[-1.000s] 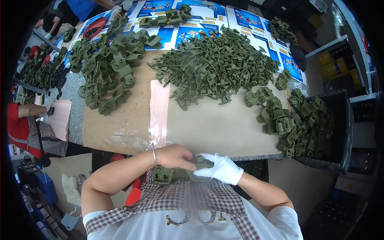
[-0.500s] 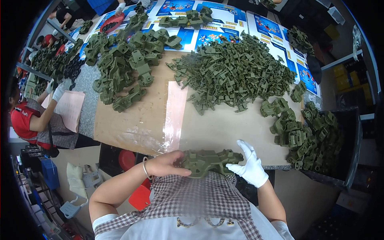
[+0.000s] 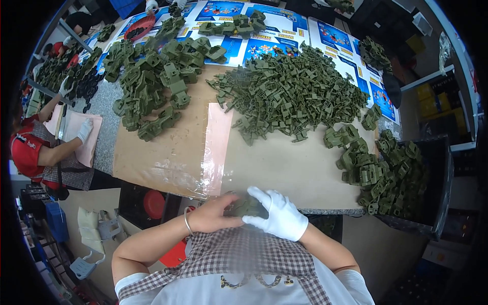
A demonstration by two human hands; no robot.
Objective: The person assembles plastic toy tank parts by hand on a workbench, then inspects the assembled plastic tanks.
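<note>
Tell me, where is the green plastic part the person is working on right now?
In the head view, low and central, the green plastic part sits between the bare left hand and the white-gloved right hand, at the table's near edge.

Matt olive plastic part (image 3: 247, 206); white cloth glove on right hand (image 3: 277, 216); glossy tape strip (image 3: 216, 147) on cardboard sheet (image 3: 284, 162).

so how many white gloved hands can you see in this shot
3. The person's own right hand on the green plastic part at the table edge, and a co-worker's two at far left. Others may be hidden.
</note>
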